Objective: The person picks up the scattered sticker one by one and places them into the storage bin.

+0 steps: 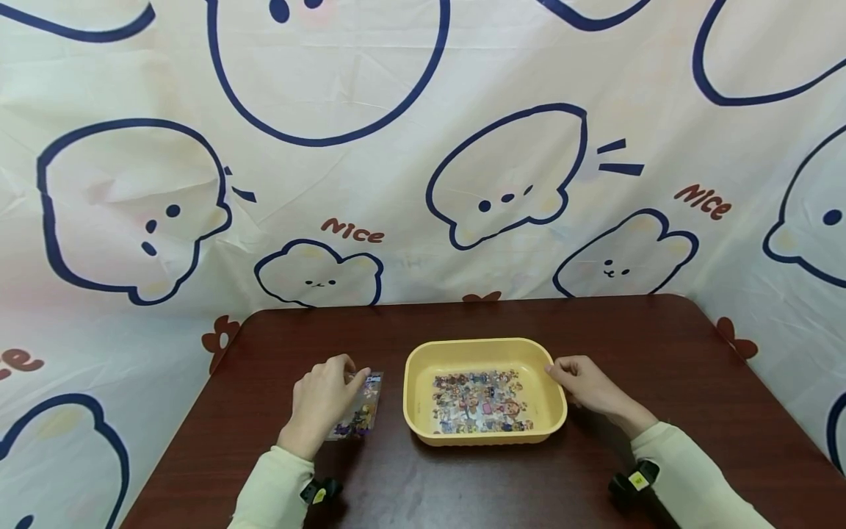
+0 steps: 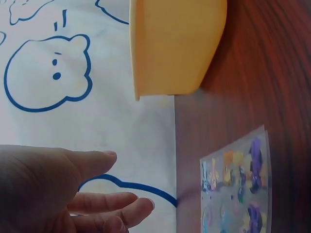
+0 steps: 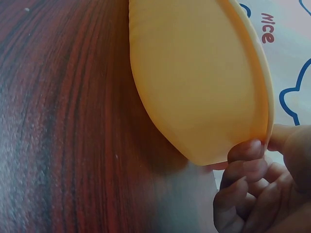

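My right hand pinches the right rim of a yellow plastic tray between thumb and fingers. In the right wrist view the thumb lies over the rim and the curled fingers press the tray's outer wall. A layer of small colourful cartoon figures lies on the tray's floor. To the left of the tray, my left hand hovers over a clear flat sheet of colourful stickers. In the left wrist view its thumb and fingers are apart with nothing between them, and the sheet lies off to the side.
Both hands work over a dark brown wooden table. A white cloth with blue cartoon outlines hangs behind the table and along its sides. Each wrist bears a black camera strap.
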`<state>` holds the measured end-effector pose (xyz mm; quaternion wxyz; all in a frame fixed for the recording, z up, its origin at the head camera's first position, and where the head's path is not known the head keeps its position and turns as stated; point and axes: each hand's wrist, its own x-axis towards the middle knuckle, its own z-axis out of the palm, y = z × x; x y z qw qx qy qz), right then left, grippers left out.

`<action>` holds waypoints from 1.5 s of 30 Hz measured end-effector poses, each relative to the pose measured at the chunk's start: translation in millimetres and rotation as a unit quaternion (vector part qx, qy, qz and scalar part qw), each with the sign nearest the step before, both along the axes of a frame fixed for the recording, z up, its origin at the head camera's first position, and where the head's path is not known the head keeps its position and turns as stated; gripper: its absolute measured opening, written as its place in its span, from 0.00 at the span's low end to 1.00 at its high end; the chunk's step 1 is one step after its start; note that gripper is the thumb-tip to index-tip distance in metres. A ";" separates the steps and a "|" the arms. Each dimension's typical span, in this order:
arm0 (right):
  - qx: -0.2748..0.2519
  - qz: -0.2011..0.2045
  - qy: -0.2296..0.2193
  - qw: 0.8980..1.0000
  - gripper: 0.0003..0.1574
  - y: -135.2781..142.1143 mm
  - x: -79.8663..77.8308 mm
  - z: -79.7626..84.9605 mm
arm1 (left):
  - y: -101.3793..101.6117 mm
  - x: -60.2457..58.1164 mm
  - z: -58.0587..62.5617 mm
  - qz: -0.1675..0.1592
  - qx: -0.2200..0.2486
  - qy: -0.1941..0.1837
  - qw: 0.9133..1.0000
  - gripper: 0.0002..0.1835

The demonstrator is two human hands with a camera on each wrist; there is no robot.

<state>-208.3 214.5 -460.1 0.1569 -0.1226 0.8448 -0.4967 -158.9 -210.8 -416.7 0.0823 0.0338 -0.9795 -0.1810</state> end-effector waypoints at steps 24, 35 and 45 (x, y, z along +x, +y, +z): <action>-0.001 -0.008 -0.011 1.000 0.26 -0.5 1.4 3.6 | -33.5 -2.9 -17.3 0.016 -0.007 -0.060 0.998 0.20; 0.011 -0.015 -0.013 1.000 0.24 -1.0 0.6 1.1 | -44.6 -3.2 -24.3 0.042 -0.034 -0.086 0.995 0.23; 0.014 -0.014 -0.012 1.000 0.24 -0.5 0.0 1.1 | -51.3 -3.7 -31.7 0.051 -0.049 -0.115 0.991 0.30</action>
